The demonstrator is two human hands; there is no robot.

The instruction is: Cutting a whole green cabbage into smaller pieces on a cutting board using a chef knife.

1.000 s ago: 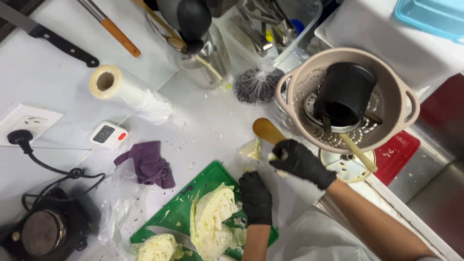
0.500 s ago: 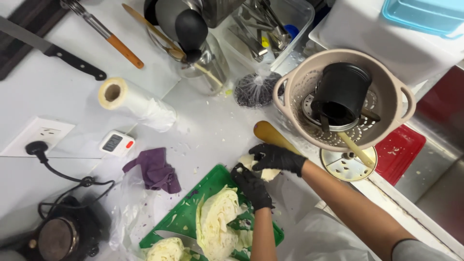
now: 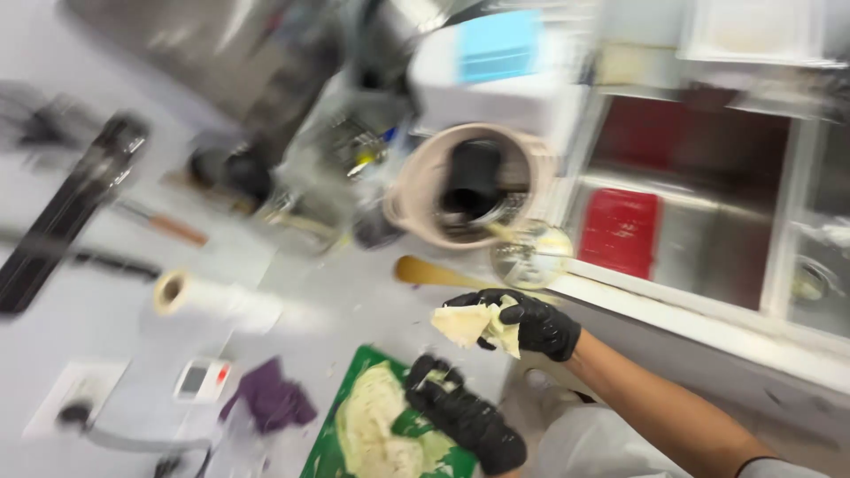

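Right hand (image 3: 531,323), black-gloved: fingers closed round a pale cabbage piece (image 3: 474,325), held above the grey surface (image 3: 354,301), just beside the green cutting board (image 3: 341,416).
Left hand (image 3: 460,412), black-gloved: fingers curled over the cut cabbage (image 3: 372,425) lying on the board.
Nearby: beige colander (image 3: 425,190) holding a black pot (image 3: 474,177); wooden spoon (image 3: 425,272); cling film roll (image 3: 212,299); purple cloth (image 3: 270,400); red tray (image 3: 622,232) in the sink. View blurred.

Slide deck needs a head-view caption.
Black-gloved right hand lifts a cabbage piece; left hand rests on the green board.
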